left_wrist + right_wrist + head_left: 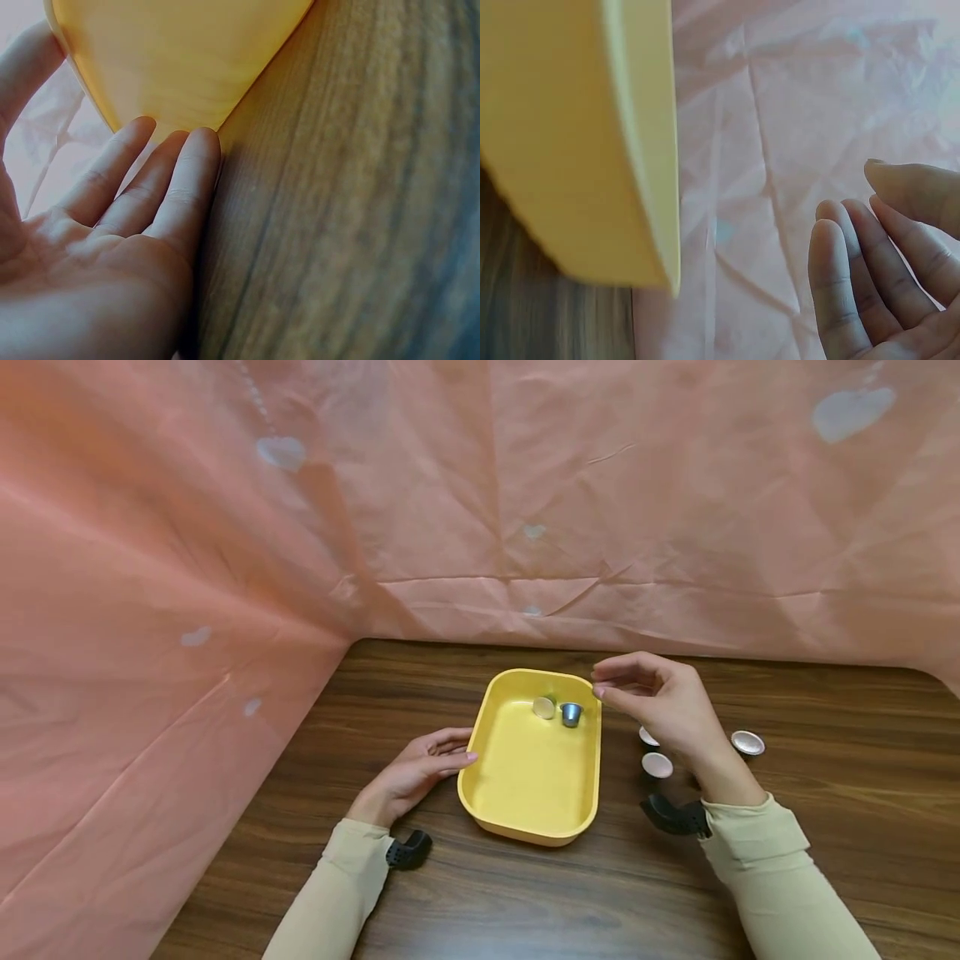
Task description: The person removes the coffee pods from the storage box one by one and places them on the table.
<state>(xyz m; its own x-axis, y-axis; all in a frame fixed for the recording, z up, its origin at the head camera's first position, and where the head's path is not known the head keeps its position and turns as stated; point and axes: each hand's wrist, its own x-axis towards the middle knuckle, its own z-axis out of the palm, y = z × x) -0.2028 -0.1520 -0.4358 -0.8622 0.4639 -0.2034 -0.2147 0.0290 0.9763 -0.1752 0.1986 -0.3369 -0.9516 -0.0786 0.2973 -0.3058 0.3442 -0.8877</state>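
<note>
A yellow tray (528, 777) stands on the table between the hands. Inside it, near the far end, lie a blue coffee capsule (571, 714) and a coffee capsule with a pale lid (543, 707). My left hand (416, 774) touches the tray's left side; in the left wrist view its fingers (184, 187) lie fairly straight against the outer wall, the thumb near the rim. Raised beside the tray's far right corner, my right hand (663, 706) has loosely bent fingers. The right wrist view shows nothing between the thumb and fingers (832, 277).
Right of the tray, a coffee capsule (657, 766) sits with its pale lid showing. Another capsule (648, 737) is partly covered by the right hand, and a third capsule (747, 742) lies farther right. Pink cloth (495, 510) hangs behind and left of the wooden table (847, 827).
</note>
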